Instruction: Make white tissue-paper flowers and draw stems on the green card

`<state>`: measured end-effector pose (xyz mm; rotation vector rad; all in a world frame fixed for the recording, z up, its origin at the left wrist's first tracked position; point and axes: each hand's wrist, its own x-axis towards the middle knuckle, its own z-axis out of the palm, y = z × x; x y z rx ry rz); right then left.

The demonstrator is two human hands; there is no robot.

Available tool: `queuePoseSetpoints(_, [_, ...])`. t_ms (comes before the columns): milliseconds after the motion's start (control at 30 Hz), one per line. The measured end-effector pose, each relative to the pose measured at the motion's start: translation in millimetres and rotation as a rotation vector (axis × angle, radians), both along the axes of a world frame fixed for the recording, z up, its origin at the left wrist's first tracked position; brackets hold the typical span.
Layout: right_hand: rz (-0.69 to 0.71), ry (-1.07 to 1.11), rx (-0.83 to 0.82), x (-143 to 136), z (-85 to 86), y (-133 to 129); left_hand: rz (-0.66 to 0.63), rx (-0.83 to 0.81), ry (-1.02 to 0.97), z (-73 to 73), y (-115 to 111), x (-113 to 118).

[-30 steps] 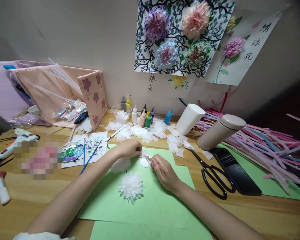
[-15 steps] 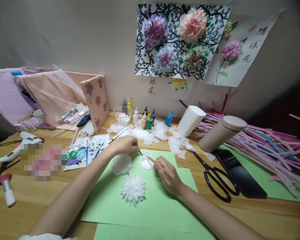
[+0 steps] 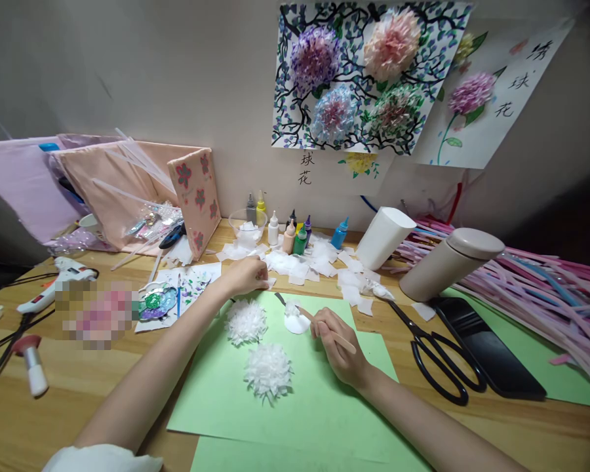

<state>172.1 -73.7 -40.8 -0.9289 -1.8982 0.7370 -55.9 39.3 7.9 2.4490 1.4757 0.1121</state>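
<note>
**Soft indoor light, warped wide-angle view**

Even, fairly dim light is falling from above, leaving the tabletop (image 3: 78, 406) with only faint shadows. The corners are darkening, most at the right. The wide lens is bending the edges. A pixelated patch (image 3: 98, 314) is hiding part of the left side.

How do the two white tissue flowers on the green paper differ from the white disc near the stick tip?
The two tissue flowers are fluffy and fully covered with frayed pieces; the white disc is flat and smooth, with only a small tuft at its upper edge. The flowers lie apart from both hands, while the wooden stick in the right hand points at the disc. All lie on the green paper and are white.
</note>
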Motion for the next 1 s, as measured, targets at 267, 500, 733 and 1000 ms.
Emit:
queuePoseSetpoints(267, [-0.168, 0.163, -0.053, 1.0, 2.1, 1.0, -0.044, -0.233, -0.358, 17.2, -5.3, 5.8])
queuePoseSetpoints(500, [-0.209, 0.335, -0.202, 0.8, 7.9, 12.2, -0.185, -0.609, -0.602, 23.5, -33.0, 42.0])
queuePoseSetpoints(733, [-0.157, 0.353, -0.212, 1.0, 6.0, 8.9, -0.220, -0.437, -0.512, 21.2, -42.6, 49.2])
queuePoseSetpoints(1000, [-0.149, 0.326, -0.214, 2.6, 6.3, 7.1, -0.174, -0.228, -0.357, 44.3, -44.5, 43.5])
